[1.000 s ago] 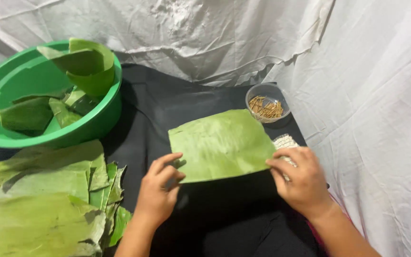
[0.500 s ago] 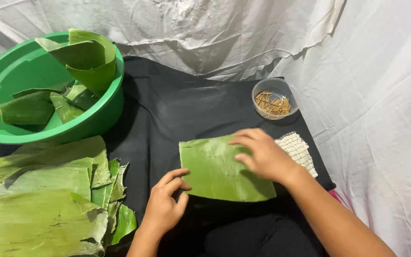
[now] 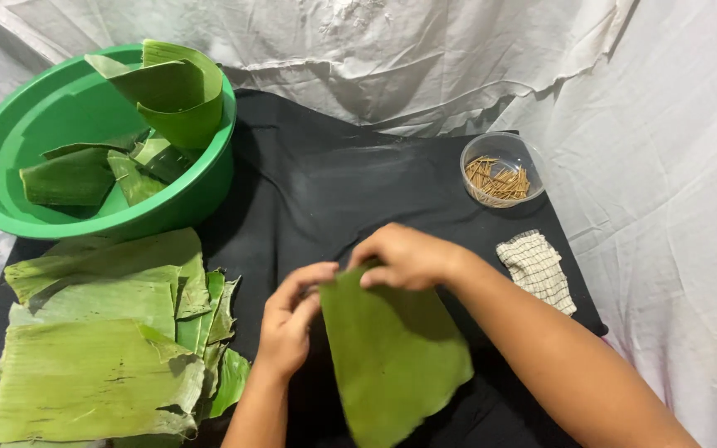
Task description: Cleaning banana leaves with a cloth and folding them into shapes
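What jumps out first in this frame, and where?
Front and centre, the left hand and right hand both grip the top edge of a banana leaf piece over the black cloth. To the left lies a stack of leaf pieces, with a green basin holding more leaves behind it. At right stand a small clear bowl of sticks and a checked cloth.

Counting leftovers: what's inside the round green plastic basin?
The round green plastic basin holds several banana leaf pieces, with one curled strip rising over its rim. Anything lying beneath those pieces is covered.
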